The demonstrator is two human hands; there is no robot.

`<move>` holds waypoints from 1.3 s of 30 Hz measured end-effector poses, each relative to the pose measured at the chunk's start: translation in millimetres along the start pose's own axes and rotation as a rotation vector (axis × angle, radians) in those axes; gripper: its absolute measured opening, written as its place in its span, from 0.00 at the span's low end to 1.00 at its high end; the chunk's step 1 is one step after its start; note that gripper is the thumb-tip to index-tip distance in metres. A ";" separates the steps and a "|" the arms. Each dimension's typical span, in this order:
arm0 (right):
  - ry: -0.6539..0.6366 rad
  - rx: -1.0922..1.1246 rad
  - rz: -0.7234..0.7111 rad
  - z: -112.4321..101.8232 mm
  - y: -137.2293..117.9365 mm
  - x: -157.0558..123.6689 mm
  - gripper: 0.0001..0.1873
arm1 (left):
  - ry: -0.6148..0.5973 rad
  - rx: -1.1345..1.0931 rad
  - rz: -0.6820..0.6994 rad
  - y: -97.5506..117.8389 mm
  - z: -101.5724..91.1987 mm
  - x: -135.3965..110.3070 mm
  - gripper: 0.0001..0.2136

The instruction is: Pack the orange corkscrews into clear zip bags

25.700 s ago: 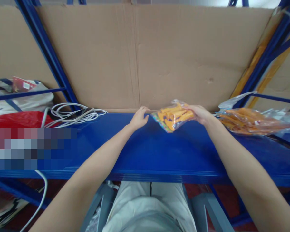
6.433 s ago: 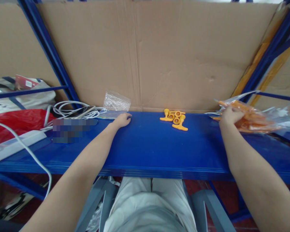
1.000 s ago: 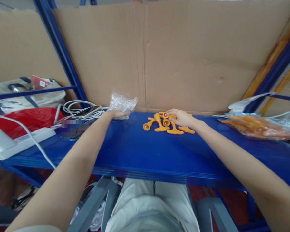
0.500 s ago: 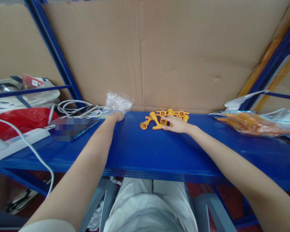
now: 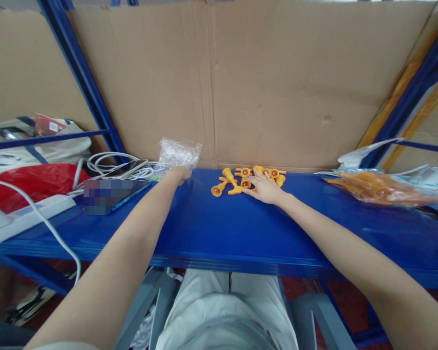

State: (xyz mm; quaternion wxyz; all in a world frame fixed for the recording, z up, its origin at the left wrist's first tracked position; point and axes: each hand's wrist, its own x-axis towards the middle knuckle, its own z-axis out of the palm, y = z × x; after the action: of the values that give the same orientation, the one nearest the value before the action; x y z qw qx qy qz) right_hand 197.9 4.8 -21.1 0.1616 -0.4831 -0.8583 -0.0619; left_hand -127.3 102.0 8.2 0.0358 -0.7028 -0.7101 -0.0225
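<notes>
My left hand (image 5: 180, 173) lies at the near edge of a crumpled clear plastic bag (image 5: 178, 152), its fingers curled on the bag's lower part. Something small and yellowish shows under the fingers, too little of it to name. Several orange-yellow plastic pieces (image 5: 228, 174), each with a flared cup like a small horn and a narrow stem, lie in a loose cluster by the back of the table. Over the right part of this cluster rests my right hand (image 5: 266, 188), palm down with fingers spread, touching some pieces and partly covering them.
On the right of the blue table (image 5: 211, 228) lies a clear bag of similar orange pieces (image 5: 379, 187). To the left are a phone-like device (image 5: 129, 193), white cables (image 5: 111, 160), a red bag (image 5: 32, 182) and a white power strip (image 5: 32, 216). Cardboard (image 5: 277, 87) stands behind.
My left hand has shifted slightly and its fingers reach a little further right by the bag. My right hand has slid slightly left over the orange pieces. The pieces lie much as before.
</notes>
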 end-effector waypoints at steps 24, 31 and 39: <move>-0.169 -0.006 0.014 -12.4 10.8 -5.5 0.38 | -0.142 0.097 0.601 136.0 -23.3 -69.4 0.25; -0.274 0.038 0.106 -30.6 8.5 -12.1 0.37 | -0.106 0.009 0.502 148.8 -11.6 -53.0 0.26; -0.349 0.068 0.139 -40.9 14.6 -16.4 0.38 | -0.063 -0.007 0.306 164.2 -4.8 -46.4 0.30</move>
State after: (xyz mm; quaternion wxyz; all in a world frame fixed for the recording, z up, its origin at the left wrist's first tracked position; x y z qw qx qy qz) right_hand 227.1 -11.6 11.1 0.0306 -0.5389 -0.8394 0.0633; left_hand 37.4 57.2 6.1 0.0140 -0.8034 -0.5952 0.0030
